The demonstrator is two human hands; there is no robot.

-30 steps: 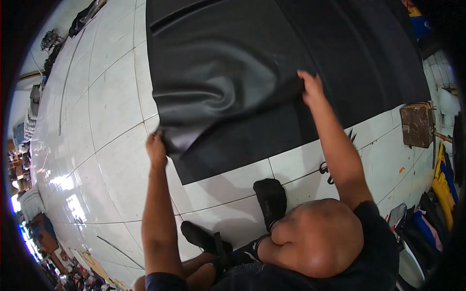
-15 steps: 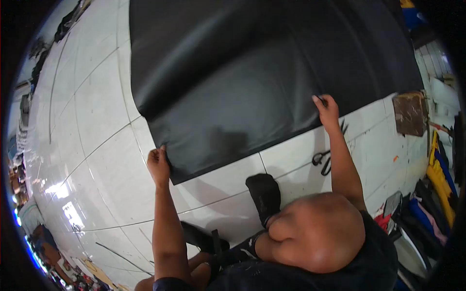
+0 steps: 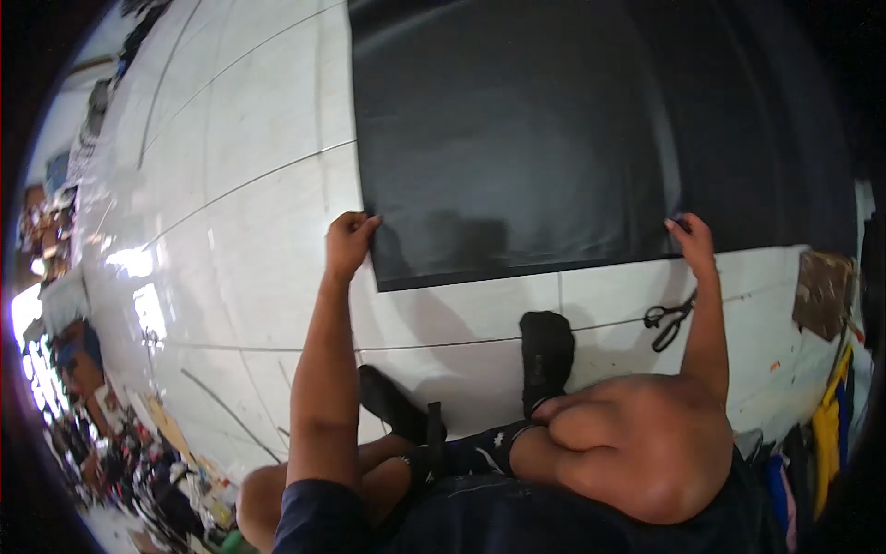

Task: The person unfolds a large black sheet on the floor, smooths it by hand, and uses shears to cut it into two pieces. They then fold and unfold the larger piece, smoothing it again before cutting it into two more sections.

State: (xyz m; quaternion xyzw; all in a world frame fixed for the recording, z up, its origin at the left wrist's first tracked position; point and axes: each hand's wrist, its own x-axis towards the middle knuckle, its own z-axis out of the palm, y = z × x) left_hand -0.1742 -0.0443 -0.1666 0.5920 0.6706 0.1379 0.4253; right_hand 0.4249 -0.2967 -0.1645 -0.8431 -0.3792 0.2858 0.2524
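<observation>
A large black sheet [image 3: 544, 157], smooth and slightly glossy like leatherette, lies spread over the floor in front of me. My left hand [image 3: 353, 242] is closed on its left edge, a little above the near left corner. Further right, my right hand [image 3: 694, 242] pinches the sheet just inside the near edge, where a pale crease runs up from the fingers. What exactly sits between those fingertips is too small to make out. Black-handled scissors [image 3: 668, 323] lie on the floor beside my right forearm, their blades partly hidden by it.
White floor tiles [image 3: 249, 268] surround the sheet. A worn brown block [image 3: 821, 294] sits by its near right corner. My feet in black socks [image 3: 546, 355] are close to the near edge. Clutter [image 3: 120, 452] lines the left side; yellow and blue cloth [image 3: 835, 429] lies at right.
The view has shifted. The sheet's left part now lies flatter, its large fold smoothed out, and its near edge looks straighter. Both hands keep their places on the sheet.
</observation>
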